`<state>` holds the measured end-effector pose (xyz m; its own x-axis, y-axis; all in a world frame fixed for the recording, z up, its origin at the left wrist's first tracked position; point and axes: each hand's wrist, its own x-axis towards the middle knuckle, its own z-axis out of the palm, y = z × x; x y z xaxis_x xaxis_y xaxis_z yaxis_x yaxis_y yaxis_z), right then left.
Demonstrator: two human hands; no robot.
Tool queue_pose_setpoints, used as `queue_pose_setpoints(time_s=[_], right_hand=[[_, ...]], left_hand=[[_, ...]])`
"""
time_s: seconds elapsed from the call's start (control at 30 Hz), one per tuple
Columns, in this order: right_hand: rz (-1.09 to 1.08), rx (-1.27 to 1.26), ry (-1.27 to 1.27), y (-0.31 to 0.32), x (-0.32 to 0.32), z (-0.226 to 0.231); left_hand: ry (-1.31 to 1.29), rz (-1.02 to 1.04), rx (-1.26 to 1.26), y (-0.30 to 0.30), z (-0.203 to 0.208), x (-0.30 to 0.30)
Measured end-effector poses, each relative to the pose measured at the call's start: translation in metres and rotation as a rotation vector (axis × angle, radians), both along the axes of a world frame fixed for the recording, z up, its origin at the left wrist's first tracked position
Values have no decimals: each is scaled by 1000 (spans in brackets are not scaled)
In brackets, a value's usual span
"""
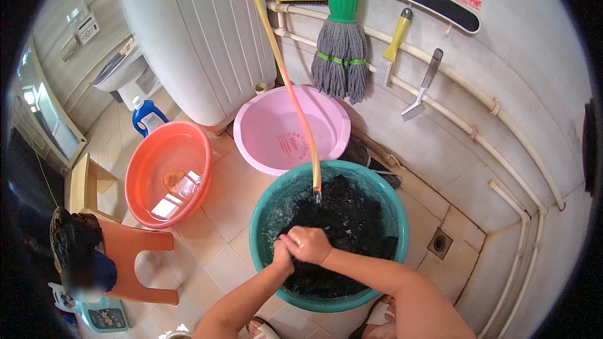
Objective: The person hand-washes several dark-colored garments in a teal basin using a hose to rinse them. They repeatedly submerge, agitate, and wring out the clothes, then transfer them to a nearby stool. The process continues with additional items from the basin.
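Observation:
A teal basin (402,226) stands on the floor in front of me, holding water and soaked black cloth (342,220). Water runs into it from the end of a yellowish hose (292,91) that hangs down from above. Over the left part of the basin, my right hand (306,245) is closed and pressed against my left hand (283,256). The left fingers are curled too, partly covered by the right hand. Whatever lies between them, if anything, is hidden; black cloth is right beside and below both hands.
A pink basin (251,133) sits behind, an orange basin (133,182) with water to the left. Nearby are an orange stool (141,238), a wooden stool (85,182), a blue bottle (148,118) and a white appliance (195,37). A mop (341,56) and brushes hang on the wall; a drain (440,242) lies right.

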<state>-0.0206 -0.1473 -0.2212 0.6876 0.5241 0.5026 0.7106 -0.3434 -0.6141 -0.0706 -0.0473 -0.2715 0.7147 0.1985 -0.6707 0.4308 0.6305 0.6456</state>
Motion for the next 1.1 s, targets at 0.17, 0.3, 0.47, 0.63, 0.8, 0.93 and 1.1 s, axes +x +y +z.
queue_pose_setpoints(time_s=[0.17,0.3,0.47,0.63,0.8,0.93,1.1], right_hand=[[-360,-344,434,-77,39,-33],[-493,-473,462,-146,75,19],[-533,-273,589,-166,104,54],[-553,-518,287,-152,88,50],[-72,-785,332,-113,58,53],[93,-1102,379,-114,36,-26],[222,-785,736,-138,60,-25]], left_hand=[[-28,-328,658,15,110,23],[-94,-447,1002,86,92,26],[-273,-410,1758,80,91,20],[-681,-537,1648,57,105,30],[-450,-1149,1863,37,63,10],[-434,-1343,1751,40,28,17],[-391,-1252,1241,64,85,33]])
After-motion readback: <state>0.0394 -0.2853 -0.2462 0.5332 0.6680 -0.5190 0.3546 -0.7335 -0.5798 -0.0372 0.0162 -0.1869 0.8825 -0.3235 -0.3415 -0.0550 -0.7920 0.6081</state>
